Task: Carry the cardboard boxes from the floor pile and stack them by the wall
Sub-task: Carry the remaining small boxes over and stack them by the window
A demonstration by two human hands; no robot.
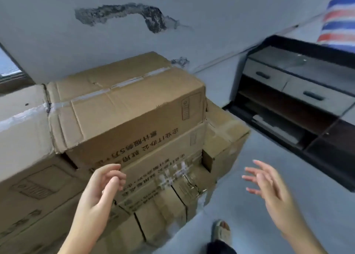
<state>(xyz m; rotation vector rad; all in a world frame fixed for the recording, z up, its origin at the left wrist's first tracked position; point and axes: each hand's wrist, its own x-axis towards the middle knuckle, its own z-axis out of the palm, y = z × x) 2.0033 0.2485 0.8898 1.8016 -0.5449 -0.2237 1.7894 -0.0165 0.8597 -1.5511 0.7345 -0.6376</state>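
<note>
Stood against the grey wall (211, 8) from nine to twelve o'clock: stacked cardboard boxes (107, 142), the top box (126, 98) taped along its seam, printed side outward. Sat at two o'clock on the floor (249, 205): a dark cabinet (299, 92) with drawers. Hovered at three o'clock, empty, fingers spread wide: right hand (269, 186). Hung at seven o'clock, fingers loosely curled, possibly brushing a box face: left hand (103, 184). Showed at five o'clock: a sandalled foot (221, 232).

The grey floor (259, 205) carries the stacked cardboard boxes (134, 119) ahead of the left hand (101, 186), and a dark cabinet (288, 100) beyond the right hand (269, 184).
</note>
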